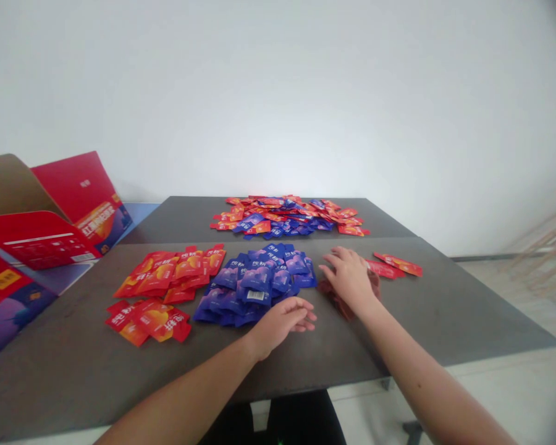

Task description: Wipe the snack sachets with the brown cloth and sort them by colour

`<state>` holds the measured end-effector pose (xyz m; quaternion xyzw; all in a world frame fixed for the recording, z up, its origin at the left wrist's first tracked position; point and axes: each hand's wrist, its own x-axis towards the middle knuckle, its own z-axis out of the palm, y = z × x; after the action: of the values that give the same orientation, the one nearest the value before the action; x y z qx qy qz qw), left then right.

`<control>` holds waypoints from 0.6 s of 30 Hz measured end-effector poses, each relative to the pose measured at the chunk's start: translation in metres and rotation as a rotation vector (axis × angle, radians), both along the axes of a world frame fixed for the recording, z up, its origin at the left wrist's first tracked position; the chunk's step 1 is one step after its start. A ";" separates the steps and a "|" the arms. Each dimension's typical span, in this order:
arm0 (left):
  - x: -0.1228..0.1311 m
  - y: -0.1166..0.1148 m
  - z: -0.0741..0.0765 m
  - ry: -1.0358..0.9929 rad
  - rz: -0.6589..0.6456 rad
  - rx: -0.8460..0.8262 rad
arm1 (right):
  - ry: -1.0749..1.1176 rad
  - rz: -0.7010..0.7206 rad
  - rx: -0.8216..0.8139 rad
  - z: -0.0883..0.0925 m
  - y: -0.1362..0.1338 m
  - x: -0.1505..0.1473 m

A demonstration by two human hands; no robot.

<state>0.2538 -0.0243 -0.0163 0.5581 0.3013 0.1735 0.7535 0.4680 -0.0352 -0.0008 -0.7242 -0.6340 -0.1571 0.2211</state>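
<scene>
My right hand (349, 277) lies with its fingers spread over a brownish-red crumpled thing (340, 304). Most of that thing is hidden beneath the hand, so I cannot tell its kind. Just in front of the purple sachets, my left hand (285, 324) hovers with fingers loosely stretched and nothing in them. The purple sachets (259, 278) form a heap in the middle of the table. To their left are a pile of red-orange sachets (180, 272) and a smaller group of red sachets (151, 318). Several red sachets (396, 266) lie right of my right hand.
A mixed heap of red and purple sachets (282, 216) covers part of the far end of the grey table (463, 303). At the left stands an open red cardboard box (41, 238), its flaps raised. Behind the table rises a white wall (278, 99).
</scene>
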 end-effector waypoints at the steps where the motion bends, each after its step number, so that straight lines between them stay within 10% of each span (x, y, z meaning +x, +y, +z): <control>1: 0.000 0.000 0.000 -0.003 -0.003 0.004 | -0.028 0.107 -0.055 -0.002 0.006 -0.008; 5: -0.002 0.001 0.001 0.004 -0.010 0.024 | -0.060 0.340 -0.225 -0.017 0.026 -0.036; 13: -0.003 -0.002 0.004 0.007 -0.031 0.026 | -0.010 0.328 -0.294 -0.015 0.007 -0.044; 18: -0.002 -0.003 0.006 0.025 -0.050 0.026 | 0.139 0.186 -0.094 -0.003 -0.005 0.003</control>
<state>0.2515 -0.0277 -0.0103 0.5773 0.2941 0.1515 0.7465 0.4714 -0.0403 -0.0041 -0.6809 -0.6884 -0.0554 0.2437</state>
